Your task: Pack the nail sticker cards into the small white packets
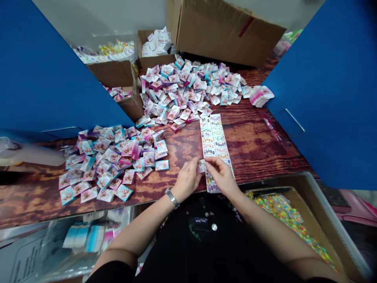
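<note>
Between my two hands, close to the table's front edge, is a small printed box [201, 166]. My left hand [186, 177] grips it from the left with its fingers curled. My right hand [223, 175] pinches its other side with thumb and forefinger. Under and beyond my right hand lie long sheets printed with rows of small coloured ovals [216, 137], partly covered by that hand. On the left, a spread pile of similar small boxes [108, 165] shows pink, blue and purple sides. The face of the held box is mostly covered by fingers.
More small boxes [188, 86] are heaped at the back of the dark wooden table [250, 145]. Cardboard cartons [226, 31] stand behind them. Blue doors [332, 98] flank both sides. Below the right edge, an open carton holds colourful wrapped pieces [282, 212]; plastic bags [55, 239] lie lower left.
</note>
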A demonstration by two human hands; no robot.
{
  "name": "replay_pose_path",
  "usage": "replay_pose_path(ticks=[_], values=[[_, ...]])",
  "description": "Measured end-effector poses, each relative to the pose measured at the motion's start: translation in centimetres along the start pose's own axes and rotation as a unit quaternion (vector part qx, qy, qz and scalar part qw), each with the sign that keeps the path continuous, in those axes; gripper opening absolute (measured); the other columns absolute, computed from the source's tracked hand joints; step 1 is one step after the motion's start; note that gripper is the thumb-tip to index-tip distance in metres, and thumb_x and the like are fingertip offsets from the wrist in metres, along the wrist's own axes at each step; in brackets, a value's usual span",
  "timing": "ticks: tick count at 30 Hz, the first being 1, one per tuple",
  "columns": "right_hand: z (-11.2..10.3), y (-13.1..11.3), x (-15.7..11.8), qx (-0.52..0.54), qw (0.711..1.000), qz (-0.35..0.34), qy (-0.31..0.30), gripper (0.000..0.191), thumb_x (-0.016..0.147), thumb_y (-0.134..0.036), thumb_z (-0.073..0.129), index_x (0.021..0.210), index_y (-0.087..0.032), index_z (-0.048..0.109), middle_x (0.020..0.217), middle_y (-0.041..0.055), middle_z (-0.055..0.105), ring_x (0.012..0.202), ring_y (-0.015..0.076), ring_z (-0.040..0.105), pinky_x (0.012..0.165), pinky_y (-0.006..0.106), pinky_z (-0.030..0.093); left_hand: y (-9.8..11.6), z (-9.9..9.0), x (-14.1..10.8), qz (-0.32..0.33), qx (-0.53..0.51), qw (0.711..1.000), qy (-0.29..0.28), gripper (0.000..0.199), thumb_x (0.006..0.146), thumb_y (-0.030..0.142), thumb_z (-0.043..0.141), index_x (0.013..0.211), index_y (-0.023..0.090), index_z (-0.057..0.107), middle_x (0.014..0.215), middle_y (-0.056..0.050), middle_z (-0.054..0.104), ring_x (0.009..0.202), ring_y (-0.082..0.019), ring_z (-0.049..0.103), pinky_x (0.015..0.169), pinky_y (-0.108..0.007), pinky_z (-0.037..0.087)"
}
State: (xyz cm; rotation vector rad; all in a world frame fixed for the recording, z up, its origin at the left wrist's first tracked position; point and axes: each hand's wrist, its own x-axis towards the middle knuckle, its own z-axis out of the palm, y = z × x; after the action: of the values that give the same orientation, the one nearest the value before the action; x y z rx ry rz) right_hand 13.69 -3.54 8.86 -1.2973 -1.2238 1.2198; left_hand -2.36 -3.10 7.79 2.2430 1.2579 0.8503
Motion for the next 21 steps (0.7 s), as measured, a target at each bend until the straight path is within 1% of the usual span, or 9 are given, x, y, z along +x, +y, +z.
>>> replay_pose_path(ticks=[2, 5, 7, 9, 12, 15, 17, 19, 21], values=[[0.3, 0.0, 0.2, 0.038, 0.999, 0.032, 0.017, 0.023, 0.080, -0.038, 0.069, 0.097, -0.023, 0.066, 0.094, 0.0029, 0.069, 0.087, 0.0183, 0.065, 0.083, 0.035, 0.054, -0.1, 0.1, -0.1, 0.006, 0.011, 1.000, 0.002, 0.062, 0.084, 0.009, 0.051, 0.141, 0.014, 0.028, 0.129, -0.015, 0.054, 0.111, -0.025, 0.055, 0.094, -0.040, 0.049], [0.6, 0.3, 0.5, 0.057, 0.996, 0.055, 0.035, 0.024, 0.073, -0.035, 0.074, 0.091, -0.021, 0.067, 0.085, 0.0016, 0.068, 0.078, 0.0163, 0.064, 0.078, 0.033, 0.054, -0.2, 0.4, -0.3, 0.026, 0.027, 0.999, 0.014, 0.059, 0.085, 0.009, 0.050, 0.141, 0.014, 0.030, 0.127, -0.016, 0.056, 0.114, -0.026, 0.054, 0.095, -0.040, 0.049], [0.6, 0.5, 0.7, 0.047, 0.997, 0.056, 0.037, 0.022, 0.073, -0.033, 0.073, 0.089, -0.020, 0.067, 0.081, 0.0010, 0.067, 0.075, 0.0154, 0.064, 0.075, 0.031, 0.054, -0.3, 0.7, -0.4, 0.034, 0.043, 0.998, 0.028, 0.057, 0.086, 0.011, 0.050, 0.140, 0.013, 0.032, 0.124, -0.016, 0.058, 0.114, -0.026, 0.054, 0.093, -0.040, 0.050], [0.6, 0.3, 0.7, 0.009, 0.998, 0.046, 0.031, 0.019, 0.076, -0.032, 0.070, 0.090, -0.019, 0.068, 0.082, 0.0017, 0.068, 0.076, 0.0158, 0.064, 0.075, 0.030, 0.053, -0.5, 0.9, -0.5, 0.037, 0.056, 0.997, 0.037, 0.056, 0.087, 0.013, 0.052, 0.140, 0.012, 0.033, 0.121, -0.016, 0.059, 0.111, -0.026, 0.056, 0.092, -0.040, 0.051], [0.5, -0.4, 0.1, -0.112, 0.993, -0.022, 0.024, 0.016, 0.084, -0.029, 0.062, 0.095, -0.020, 0.070, 0.091, 0.0042, 0.070, 0.083, 0.0179, 0.065, 0.078, 0.032, 0.053, -0.5, 1.1, -0.6, 0.044, 0.074, 0.995, 0.040, 0.059, 0.087, 0.012, 0.050, 0.142, 0.010, 0.030, 0.122, -0.017, 0.058, 0.109, -0.026, 0.056, 0.092, -0.040, 0.051], [0.8, -1.1, -1.0, -0.226, 0.964, -0.138, 0.028, 0.023, 0.091, -0.021, 0.051, 0.107, -0.022, 0.068, 0.101, 0.0058, 0.070, 0.094, 0.0193, 0.064, 0.087, 0.035, 0.052, -0.4, 1.0, -0.4, 0.049, 0.101, 0.993, 0.042, 0.061, 0.089, 0.012, 0.044, 0.147, 0.010, 0.023, 0.123, -0.019, 0.056, 0.110, -0.026, 0.054, 0.094, -0.041, 0.050], [1.1, -1.1, -1.7, -0.260, 0.944, -0.203, 0.025, 0.030, 0.093, -0.017, 0.047, 0.117, -0.022, 0.064, 0.110, 0.0068, 0.069, 0.104, 0.0198, 0.062, 0.094, 0.037, 0.050, -0.2, 0.8, -0.3, 0.048, 0.111, 0.992, 0.042, 0.062, 0.090, 0.013, 0.042, 0.148, 0.009, 0.020, 0.121, -0.019, 0.056, 0.108, -0.026, 0.054, 0.092, -0.041, 0.050], [1.3, -0.8, -2.1, -0.267, 0.934, -0.234, 0.022, 0.034, 0.093, -0.017, 0.046, 0.124, -0.022, 0.060, 0.117, 0.0081, 0.067, 0.110, 0.0205, 0.060, 0.099, 0.039, 0.048, -0.1, 0.6, -0.2, 0.045, 0.111, 0.992, 0.043, 0.062, 0.091, 0.014, 0.041, 0.148, 0.007, 0.018, 0.118, -0.019, 0.057, 0.105, -0.026, 0.055, 0.091, -0.040, 0.051], [1.3, -0.2, -2.2, -0.248, 0.944, -0.215, 0.026, 0.035, 0.094, -0.019, 0.047, 0.127, -0.021, 0.058, 0.120, 0.0088, 0.065, 0.112, 0.0206, 0.060, 0.100, 0.039, 0.048, 0.1, 0.5, -0.2, 0.038, 0.106, 0.993, 0.046, 0.062, 0.091, 0.015, 0.042, 0.148, 0.007, 0.018, 0.116, -0.018, 0.058, 0.102, -0.025, 0.055, 0.089, -0.038, 0.052]])
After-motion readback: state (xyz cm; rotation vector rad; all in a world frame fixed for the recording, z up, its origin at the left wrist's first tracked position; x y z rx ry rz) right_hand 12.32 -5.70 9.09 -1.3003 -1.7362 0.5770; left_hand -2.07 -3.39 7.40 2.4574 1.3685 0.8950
